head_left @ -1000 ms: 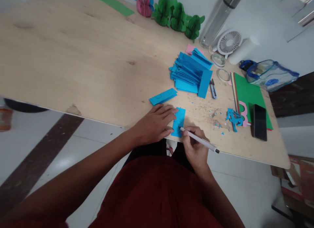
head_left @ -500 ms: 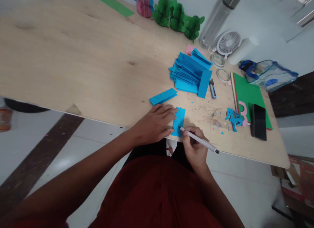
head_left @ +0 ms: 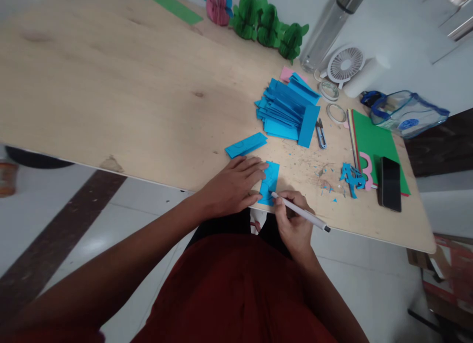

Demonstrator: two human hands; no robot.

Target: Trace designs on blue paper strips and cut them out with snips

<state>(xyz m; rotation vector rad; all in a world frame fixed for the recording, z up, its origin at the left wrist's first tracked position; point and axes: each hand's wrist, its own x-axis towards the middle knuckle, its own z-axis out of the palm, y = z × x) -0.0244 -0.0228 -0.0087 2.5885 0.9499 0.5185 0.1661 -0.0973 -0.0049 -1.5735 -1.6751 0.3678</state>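
White pen [head_left: 303,213], blue card [head_left: 271,174] virtually unmoved since earlier frame, left grip [head_left: 232,188] unclenched on card, right grip [head_left: 296,228] grasping pen, card on worktop [head_left: 140,101] in front of blue paper pile [head_left: 286,106], clear pouch [head_left: 414,112] right of pile, contents indistinct

Right hand [head_left: 295,220]: gripping white pen [head_left: 305,213], writing end at the blue slip, dark end off to the right
Left hand [head_left: 234,188]: spread, fingertips on the slip, left of the grip
Blue slip [head_left: 273,171]: between both hands, curved lines on it
Folded blue strip [head_left: 246,145]: beyond left hand, up-left of the grip
Blue paper pile [head_left: 284,106]: well beyond the grip
Snips [head_left: 322,137]: beyond the grip, just right of pile
Blue cutouts [head_left: 353,178]: right of the grip
Phone [head_left: 389,184]: farther right, partly over green paper [head_left: 373,133]
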